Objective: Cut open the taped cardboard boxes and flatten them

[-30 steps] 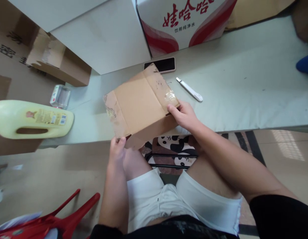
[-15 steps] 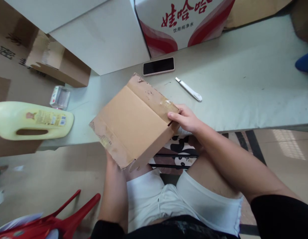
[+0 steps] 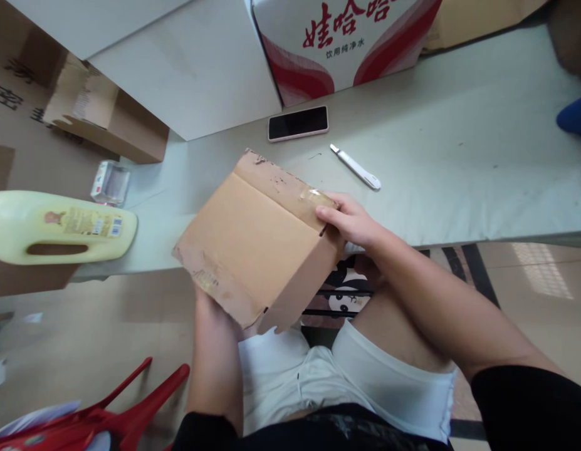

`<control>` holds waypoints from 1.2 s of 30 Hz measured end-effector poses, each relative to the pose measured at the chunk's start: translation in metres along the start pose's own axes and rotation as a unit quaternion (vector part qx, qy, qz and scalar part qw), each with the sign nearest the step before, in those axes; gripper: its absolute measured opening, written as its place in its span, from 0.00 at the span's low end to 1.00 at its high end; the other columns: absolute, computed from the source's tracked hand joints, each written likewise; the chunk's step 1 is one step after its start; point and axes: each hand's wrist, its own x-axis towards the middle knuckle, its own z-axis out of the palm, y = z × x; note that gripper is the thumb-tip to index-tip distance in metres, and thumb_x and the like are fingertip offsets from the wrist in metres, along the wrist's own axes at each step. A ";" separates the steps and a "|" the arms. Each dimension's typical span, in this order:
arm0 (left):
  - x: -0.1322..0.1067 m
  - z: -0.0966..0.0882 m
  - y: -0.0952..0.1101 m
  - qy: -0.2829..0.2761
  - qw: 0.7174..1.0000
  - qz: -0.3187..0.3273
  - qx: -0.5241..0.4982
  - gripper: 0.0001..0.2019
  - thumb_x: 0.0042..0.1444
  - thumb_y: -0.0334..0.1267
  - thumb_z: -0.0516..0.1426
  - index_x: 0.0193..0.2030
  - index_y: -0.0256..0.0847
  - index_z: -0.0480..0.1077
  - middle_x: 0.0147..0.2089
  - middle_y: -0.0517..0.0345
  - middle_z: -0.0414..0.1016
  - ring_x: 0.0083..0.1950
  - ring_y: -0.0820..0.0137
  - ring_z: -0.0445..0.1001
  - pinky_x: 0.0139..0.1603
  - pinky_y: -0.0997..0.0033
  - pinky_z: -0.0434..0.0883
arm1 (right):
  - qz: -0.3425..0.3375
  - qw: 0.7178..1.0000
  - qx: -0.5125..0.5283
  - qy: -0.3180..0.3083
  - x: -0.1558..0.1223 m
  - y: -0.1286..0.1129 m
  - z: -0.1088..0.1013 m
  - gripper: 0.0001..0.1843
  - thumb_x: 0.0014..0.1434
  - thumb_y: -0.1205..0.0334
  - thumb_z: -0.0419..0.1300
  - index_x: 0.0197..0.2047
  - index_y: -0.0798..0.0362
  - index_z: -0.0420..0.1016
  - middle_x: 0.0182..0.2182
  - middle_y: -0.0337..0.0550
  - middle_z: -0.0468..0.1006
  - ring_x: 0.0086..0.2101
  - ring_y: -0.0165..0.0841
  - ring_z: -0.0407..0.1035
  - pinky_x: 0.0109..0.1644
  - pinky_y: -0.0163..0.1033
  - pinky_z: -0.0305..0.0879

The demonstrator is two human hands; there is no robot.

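Note:
A brown cardboard box (image 3: pixel 250 232), with torn flap edges and strips of tape, is held tilted over the table's front edge and my lap. My right hand (image 3: pixel 349 219) grips its right corner, thumb on top of the taped flap and fingers tucked behind. Under the left end of the box is my left hand (image 3: pixel 212 310); its fingers are hidden beneath the cardboard, and only the wrist side shows. A white utility knife (image 3: pixel 355 167) lies on the table beyond my right hand. Behind the box rests a phone (image 3: pixel 298 123) with a dark screen.
A pale yellow jug (image 3: pixel 102 228) lies on its side at the left, near a small clear plastic box (image 3: pixel 110 183). White cartons (image 3: pixel 187 81) and a red-and-white water carton (image 3: pixel 341 56) line the back of the table (image 3: pixel 482 156). A red stool (image 3: pixel 144 401) stands lower left.
The box has tipped: its far edge has dropped slightly and its near side has swung down and right, showing more of the side wall. Both hands stay on it.

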 end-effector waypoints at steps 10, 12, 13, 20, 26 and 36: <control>0.016 0.017 0.009 0.029 0.992 0.109 -0.050 0.23 0.71 0.48 0.42 0.47 0.45 0.77 0.41 0.55 0.85 0.44 0.64 0.82 0.43 0.63 0.77 | 0.032 0.956 -0.275 0.099 0.009 -0.002 -0.024 0.16 0.57 0.50 0.58 0.39 0.52 0.79 0.46 0.50 0.76 0.46 0.41 0.70 0.50 0.47 0.66; 0.016 0.018 0.008 0.020 0.994 0.100 -0.050 0.23 0.70 0.48 0.42 0.50 0.44 0.77 0.43 0.52 0.85 0.48 0.61 0.82 0.46 0.59 0.77 | 0.061 0.965 -0.242 0.077 0.009 -0.003 -0.026 0.19 0.57 0.50 0.58 0.46 0.51 0.77 0.46 0.48 0.77 0.42 0.38 0.71 0.48 0.46 0.67; 0.016 0.020 0.008 0.015 0.994 0.096 -0.049 0.23 0.70 0.49 0.43 0.51 0.44 0.77 0.44 0.51 0.85 0.49 0.59 0.81 0.48 0.58 0.77 | 0.077 0.967 -0.233 0.068 0.008 -0.004 -0.026 0.22 0.56 0.49 0.59 0.51 0.51 0.75 0.45 0.47 0.78 0.40 0.37 0.71 0.47 0.46 0.67; 0.007 0.022 0.008 -0.096 0.975 0.184 -0.083 0.29 0.68 0.62 0.45 0.56 0.46 0.76 0.61 0.54 0.80 0.69 0.59 0.72 0.68 0.59 0.71 | 0.124 0.940 -0.284 0.142 0.009 -0.001 -0.025 0.33 0.51 0.54 0.65 0.61 0.50 0.71 0.41 0.44 0.77 0.36 0.38 0.70 0.44 0.46 0.65; 0.024 0.021 0.006 -0.119 0.990 0.077 -0.006 0.19 0.57 0.49 0.64 0.52 0.42 0.78 0.53 0.51 0.84 0.61 0.61 0.79 0.61 0.63 0.76 | 0.091 0.929 -0.276 0.229 0.009 0.000 -0.029 0.25 0.51 0.55 0.66 0.53 0.49 0.75 0.39 0.42 0.78 0.34 0.35 0.69 0.46 0.47 0.66; 0.110 0.101 0.012 -0.130 0.988 0.072 -0.050 0.07 0.63 0.37 0.60 0.45 0.39 0.78 0.46 0.50 0.86 0.53 0.66 0.83 0.64 0.64 0.76 | 0.081 0.955 0.011 0.285 -0.002 -0.014 -0.053 0.26 0.51 0.43 0.65 0.47 0.49 0.67 0.27 0.33 0.73 0.18 0.25 0.63 0.20 0.33 0.55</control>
